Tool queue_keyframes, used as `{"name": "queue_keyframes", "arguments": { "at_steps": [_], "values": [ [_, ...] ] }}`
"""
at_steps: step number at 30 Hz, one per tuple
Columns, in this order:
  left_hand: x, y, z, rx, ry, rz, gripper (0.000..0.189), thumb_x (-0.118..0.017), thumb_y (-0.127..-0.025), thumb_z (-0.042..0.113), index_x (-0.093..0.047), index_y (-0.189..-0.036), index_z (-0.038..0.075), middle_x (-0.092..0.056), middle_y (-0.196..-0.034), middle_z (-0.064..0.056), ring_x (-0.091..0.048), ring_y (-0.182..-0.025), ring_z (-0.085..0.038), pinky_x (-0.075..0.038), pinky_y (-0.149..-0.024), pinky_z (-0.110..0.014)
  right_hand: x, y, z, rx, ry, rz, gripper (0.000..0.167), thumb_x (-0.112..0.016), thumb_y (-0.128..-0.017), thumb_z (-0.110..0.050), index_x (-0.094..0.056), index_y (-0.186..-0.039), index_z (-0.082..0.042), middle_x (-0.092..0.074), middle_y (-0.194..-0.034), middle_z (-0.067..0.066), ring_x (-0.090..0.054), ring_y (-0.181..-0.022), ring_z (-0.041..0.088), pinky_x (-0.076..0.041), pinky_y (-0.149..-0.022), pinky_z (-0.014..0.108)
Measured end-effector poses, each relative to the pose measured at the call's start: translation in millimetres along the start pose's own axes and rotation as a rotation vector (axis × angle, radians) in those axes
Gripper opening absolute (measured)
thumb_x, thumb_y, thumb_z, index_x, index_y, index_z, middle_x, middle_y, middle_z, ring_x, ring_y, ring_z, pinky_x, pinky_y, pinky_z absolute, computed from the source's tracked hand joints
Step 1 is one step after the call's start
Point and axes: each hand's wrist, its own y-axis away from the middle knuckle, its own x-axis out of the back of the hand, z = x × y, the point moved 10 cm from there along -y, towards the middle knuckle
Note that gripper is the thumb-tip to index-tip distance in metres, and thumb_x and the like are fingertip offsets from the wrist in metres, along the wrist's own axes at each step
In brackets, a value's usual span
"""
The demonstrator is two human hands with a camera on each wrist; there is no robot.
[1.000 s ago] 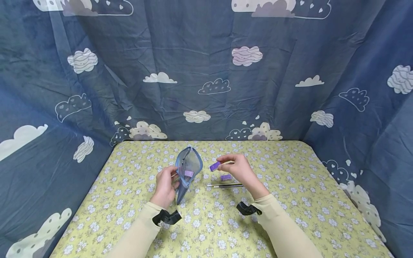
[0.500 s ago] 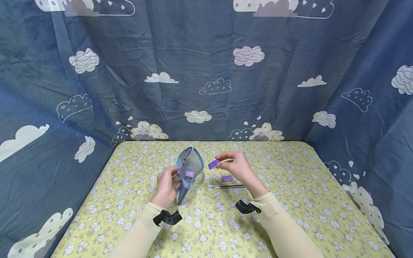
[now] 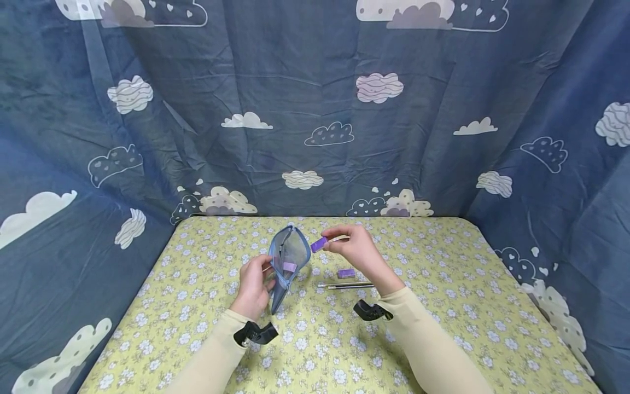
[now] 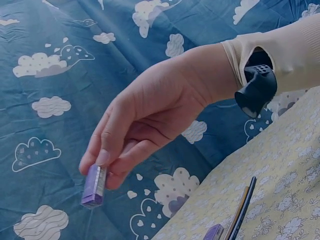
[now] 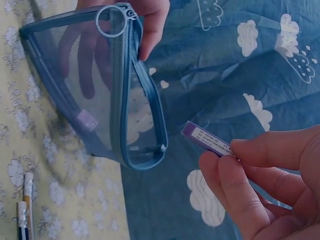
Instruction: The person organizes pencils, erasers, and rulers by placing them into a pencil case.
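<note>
My left hand (image 3: 253,285) grips the side of a blue mesh zip pouch (image 3: 278,297), whose mouth gapes upward. Inside it, seen through the mesh in the right wrist view, lies a small purple block (image 5: 87,120). Between thumb and fingertips, my right hand (image 3: 358,250) pinches a small purple box (image 3: 319,244) just right of the pouch's mouth, apart from it. A white printed label shows on this box (image 5: 207,140) in the right wrist view. The left wrist view shows the right hand (image 4: 150,110) with the box pointing down.
Another purple box (image 3: 346,273) lies on the flowered tablecloth (image 3: 310,350), below the right hand. Two pencils (image 3: 344,285) lie side by side just in front of it. A dark blue cloud-print curtain (image 3: 275,153) encloses the back and sides of the table.
My right hand has moved left and slightly up with the purple box, closer to the pouch's mouth. The left hand and pouch have stayed nearly still.
</note>
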Motion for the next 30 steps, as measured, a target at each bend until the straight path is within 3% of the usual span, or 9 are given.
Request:
{"name": "queue_keyframes", "arguments": {
  "at_steps": [14, 30],
  "values": [
    [1.2, -0.5, -2.5, 0.014, 0.012, -0.015, 0.005, -0.062, -0.092, 0.009, -0.063, -0.088, 0.009, -0.065, -0.088, -0.004, -0.063, -0.094, -0.026, -0.042, -0.082, -0.043, -15, -12.3, -25, 0.073, 0.025, -0.018, 0.024, -0.08, -0.086, -0.008, -0.077, -0.108, -0.017, -0.071, -0.112, 0.002, -0.072, -0.091, 0.019, -0.057, -0.081, 0.04],
    [3.0, -3.0, -0.2, 0.001, 0.015, 0.001, 0.008, -0.062, -0.091, 0.008, -0.064, -0.084, 0.008, -0.066, -0.091, -0.008, -0.064, -0.091, -0.027, -0.046, -0.079, -0.045, -40, -21.0, -23, 0.109, 0.107, -0.043, 0.024, -0.08, -0.084, -0.01, -0.078, -0.107, -0.014, -0.072, -0.106, -0.001, -0.071, -0.087, 0.018, -0.057, -0.077, 0.037]
  ]
}}
